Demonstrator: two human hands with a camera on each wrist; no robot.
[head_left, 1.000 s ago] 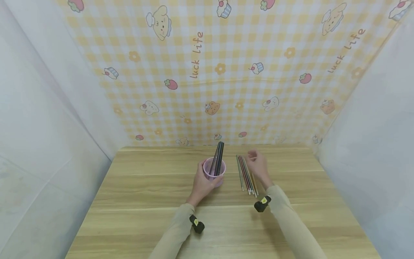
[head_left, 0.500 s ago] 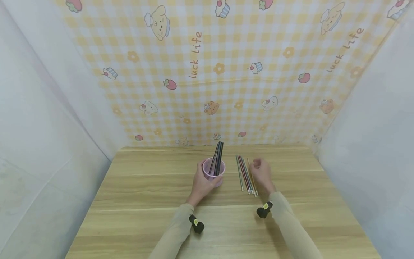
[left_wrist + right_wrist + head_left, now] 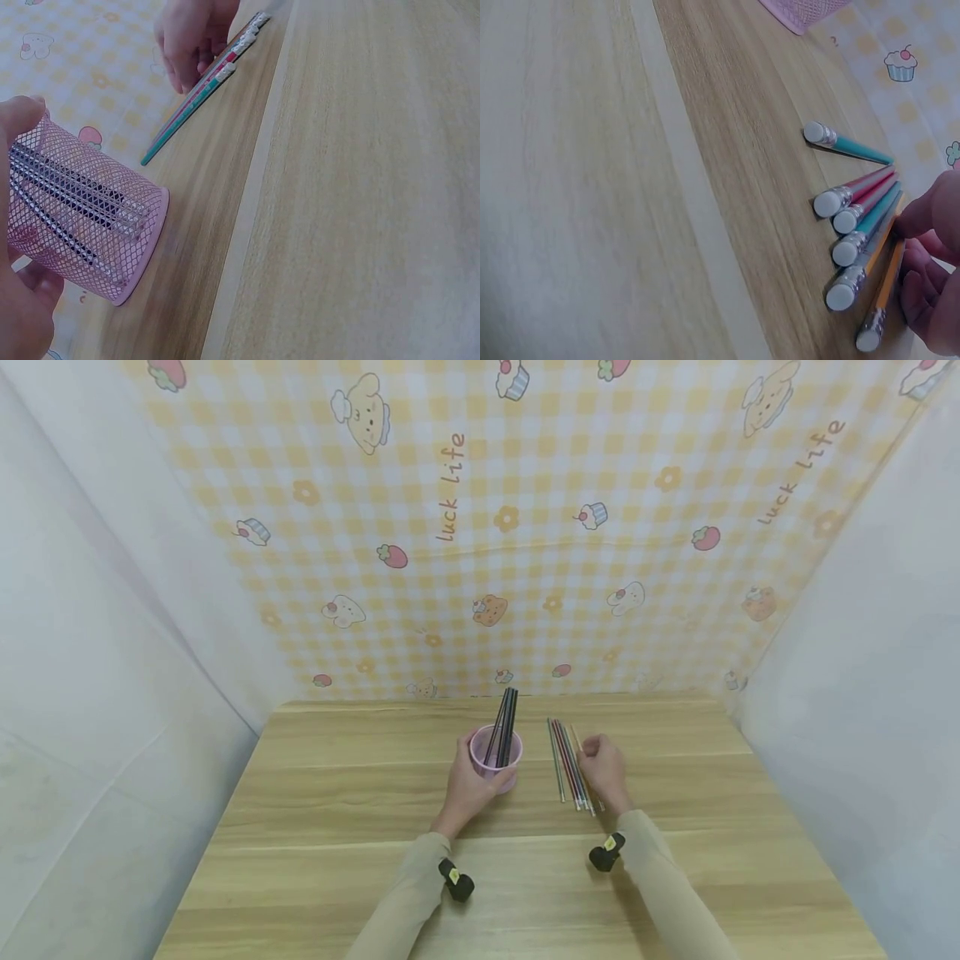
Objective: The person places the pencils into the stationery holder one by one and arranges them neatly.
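Observation:
My left hand (image 3: 468, 785) grips a pink mesh pencil cup (image 3: 82, 210), thumb and fingers wrapped around its side. Several black pencils (image 3: 507, 727) lean inside the cup, their tops rising above the rim. To the right of it, my right hand (image 3: 603, 770) is low over the table, thumb and fingers pinching an orange pencil (image 3: 889, 281) at the right edge of a fanned row. Beside that lie another orange pencil (image 3: 871, 251), red pencils (image 3: 866, 184) and teal pencils (image 3: 859, 150), white eraser ends toward me. In the left wrist view the right hand partly hides the row.
The wooden table (image 3: 337, 877) meets a yellow-checked cloth (image 3: 420, 585) with cartoon prints at its back edge. White sheets (image 3: 97, 693) hang on both sides. Each sleeve carries a black wrist camera (image 3: 457, 880).
My right hand has come down and toward me beside the row, and the rightmost orange pencil has turned slightly away from the others. The left hand and cup stay put.

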